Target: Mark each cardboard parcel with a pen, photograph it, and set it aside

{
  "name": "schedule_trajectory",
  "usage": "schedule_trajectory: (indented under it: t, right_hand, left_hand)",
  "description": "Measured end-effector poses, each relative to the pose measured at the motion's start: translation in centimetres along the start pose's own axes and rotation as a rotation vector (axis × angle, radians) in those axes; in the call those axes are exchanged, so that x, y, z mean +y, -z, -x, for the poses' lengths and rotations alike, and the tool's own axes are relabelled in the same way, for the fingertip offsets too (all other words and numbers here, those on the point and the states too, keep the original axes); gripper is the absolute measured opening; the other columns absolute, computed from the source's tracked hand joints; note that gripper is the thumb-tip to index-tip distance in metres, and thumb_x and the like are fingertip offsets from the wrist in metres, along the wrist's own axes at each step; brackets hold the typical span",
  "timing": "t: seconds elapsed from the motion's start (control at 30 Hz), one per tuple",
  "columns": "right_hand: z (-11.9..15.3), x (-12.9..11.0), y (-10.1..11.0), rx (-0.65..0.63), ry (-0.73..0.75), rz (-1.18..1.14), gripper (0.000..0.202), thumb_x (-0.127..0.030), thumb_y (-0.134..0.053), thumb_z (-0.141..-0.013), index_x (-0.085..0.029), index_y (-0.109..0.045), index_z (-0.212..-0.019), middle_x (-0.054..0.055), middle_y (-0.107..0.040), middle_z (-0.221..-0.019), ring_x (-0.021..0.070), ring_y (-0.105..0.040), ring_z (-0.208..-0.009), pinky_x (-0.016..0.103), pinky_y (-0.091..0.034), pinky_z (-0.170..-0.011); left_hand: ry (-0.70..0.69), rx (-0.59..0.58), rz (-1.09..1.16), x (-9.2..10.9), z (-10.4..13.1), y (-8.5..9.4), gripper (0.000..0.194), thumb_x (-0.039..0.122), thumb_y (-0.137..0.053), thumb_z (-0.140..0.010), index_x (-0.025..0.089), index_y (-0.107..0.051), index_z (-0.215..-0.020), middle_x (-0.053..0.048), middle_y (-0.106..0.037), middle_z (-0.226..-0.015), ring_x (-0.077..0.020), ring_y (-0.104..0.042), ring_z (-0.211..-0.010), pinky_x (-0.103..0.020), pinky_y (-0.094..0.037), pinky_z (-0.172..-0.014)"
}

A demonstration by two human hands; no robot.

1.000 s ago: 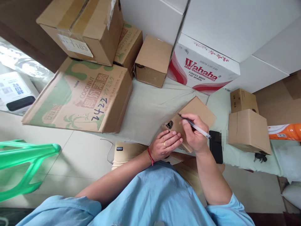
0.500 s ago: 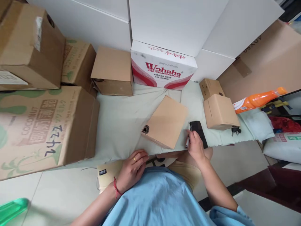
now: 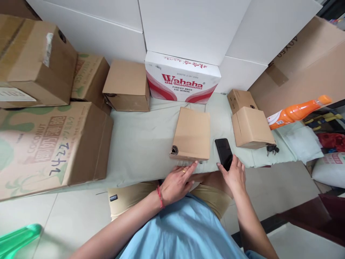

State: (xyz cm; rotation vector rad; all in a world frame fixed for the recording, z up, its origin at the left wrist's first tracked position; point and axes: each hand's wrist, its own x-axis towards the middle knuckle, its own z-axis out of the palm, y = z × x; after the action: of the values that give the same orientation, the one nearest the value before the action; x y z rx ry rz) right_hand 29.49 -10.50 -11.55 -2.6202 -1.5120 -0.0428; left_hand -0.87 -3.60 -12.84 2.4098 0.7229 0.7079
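One left hand [image 3: 176, 183] loosely open, empty; right hand [image 3: 235, 175] around phone [image 3: 223, 149] edges, grip unclear.

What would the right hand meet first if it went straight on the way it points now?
Most likely the phone, lying on the cloth directly ahead of the right hand, close by its fingers. Whether they already touch it is hard to tell.

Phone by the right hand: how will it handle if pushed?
The phone is likely stiff, being a slim slab; its glossy face may feel slippery. Lying flat on the cloth, it should slide rather than roll.
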Motion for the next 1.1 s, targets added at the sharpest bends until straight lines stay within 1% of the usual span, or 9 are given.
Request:
schedule_trajectory:
  t: [0.13, 0.23, 0.33, 0.5, 0.7, 0.8, 0.93, 1.0, 1.1]
  right_hand:
    - [-0.7, -1.5, 0.4, 0.004, -0.098, -0.022, 0.088, -0.059, -0.067, -0.097, 0.002, -0.048, -0.157, 0.037, -0.063, -0.140, 0.0485, -0.060, -0.127, 0.057, -0.049, -0.106]
    - [-2.4, -2.1, 1.3, -0.129, -0.181, -0.011, 0.088, -0.062, -0.071, -0.091, -0.001, -0.054, -0.152, 0.033, -0.064, -0.134, 0.0478, -0.060, -0.126, 0.055, -0.050, -0.105]
    - [-3.6, -1.7, 1.9, -0.226, -0.187, -0.021, 0.084, -0.063, -0.074, -0.086, -0.005, -0.061, -0.145, 0.029, -0.063, -0.132, 0.0462, -0.060, -0.128, 0.053, -0.049, -0.109]
    - [-4.1, -0.3, 1.9, -0.218, -0.151, -0.052, 0.088, -0.064, -0.074, -0.079, -0.007, -0.058, -0.144, 0.028, -0.061, -0.131, 0.0460, -0.057, -0.135, 0.054, -0.050, -0.110]
    - [-4.6, 0.4, 2.3, -0.265, -0.134, -0.185, 0.094, -0.065, -0.072, -0.071, -0.008, -0.055, -0.143, 0.024, -0.057, -0.131, 0.0436, -0.062, -0.129, 0.053, -0.052, -0.110]
    - [-3.8, 0.5, 2.4, -0.190, -0.177, -0.294, 0.091, -0.064, -0.074, -0.067, -0.011, -0.056, -0.139, 0.023, -0.058, -0.131, 0.0433, -0.058, -0.135, 0.054, -0.052, -0.111]
    - [-0.9, -0.5, 2.8, 0.042, -0.211, -0.398, 0.083, -0.066, -0.075, -0.067, -0.015, -0.058, -0.131, 0.021, -0.061, -0.126, 0.0433, -0.057, -0.133, 0.059, -0.050, -0.112]
    - [0.8, -1.8, 3.7, 0.164, -0.142, -0.447, 0.080, -0.067, -0.076, -0.071, -0.018, -0.057, -0.131, 0.019, -0.061, -0.125, 0.0414, -0.060, -0.127, 0.061, -0.052, -0.109]
    - [3.1, -5.0, 5.6, 0.290, 0.081, -0.509, 0.077, -0.062, -0.078, -0.077, -0.020, -0.055, -0.137, 0.017, -0.060, -0.130, 0.0376, -0.064, -0.120, 0.061, -0.056, -0.103]
  left_hand:
    - [0.057, -0.068, 0.033, 0.4, -4.1, -2.9, 0.088, 0.026, -0.064, -0.101, 0.014, -0.018, -0.175, -0.022, -0.068, -0.152, -0.0340, -0.073, -0.133, -0.051, -0.062, -0.104]
    - [0.093, -0.047, 0.028, -0.3, -5.5, -3.2, 0.083, 0.026, -0.064, -0.101, 0.014, -0.026, -0.174, -0.022, -0.061, -0.160, -0.0340, -0.066, -0.143, -0.050, -0.059, -0.113]
    - [0.124, -0.013, 0.021, -1.6, -4.6, -2.0, 0.068, 0.023, -0.059, -0.102, 0.015, -0.040, -0.167, -0.021, -0.066, -0.156, -0.0328, -0.067, -0.142, -0.049, -0.060, -0.114]
    - [0.131, 0.032, 0.009, -3.2, -1.5, 0.3, 0.053, 0.015, -0.051, -0.105, 0.017, -0.054, -0.158, -0.018, -0.073, -0.143, -0.0308, -0.070, -0.135, -0.049, -0.061, -0.113]
    - [0.093, 0.058, -0.018, -3.5, -1.3, 0.4, 0.052, 0.014, -0.054, -0.103, 0.017, -0.056, -0.156, -0.017, -0.072, -0.144, -0.0302, -0.067, -0.138, -0.049, -0.060, -0.116]
    - [0.087, 0.080, -0.046, -3.4, -1.5, 0.1, 0.050, 0.014, -0.054, -0.104, 0.015, -0.058, -0.154, -0.018, -0.073, -0.140, -0.0310, -0.070, -0.134, -0.050, -0.061, -0.114]
    - [0.066, 0.096, -0.072, -3.3, -1.4, -0.1, 0.044, 0.014, -0.052, -0.105, 0.013, -0.061, -0.149, -0.019, -0.075, -0.136, -0.0312, -0.071, -0.130, -0.050, -0.063, -0.112]
    - [0.057, 0.099, -0.077, -3.3, -1.3, -0.2, 0.043, 0.014, -0.052, -0.105, 0.013, -0.062, -0.147, -0.019, -0.075, -0.136, -0.0310, -0.071, -0.131, -0.049, -0.062, -0.112]
    - [0.058, 0.098, -0.077, -3.3, -1.3, -0.3, 0.042, 0.014, -0.052, -0.106, 0.012, -0.063, -0.146, -0.019, -0.076, -0.135, -0.0307, -0.071, -0.131, -0.049, -0.062, -0.112]
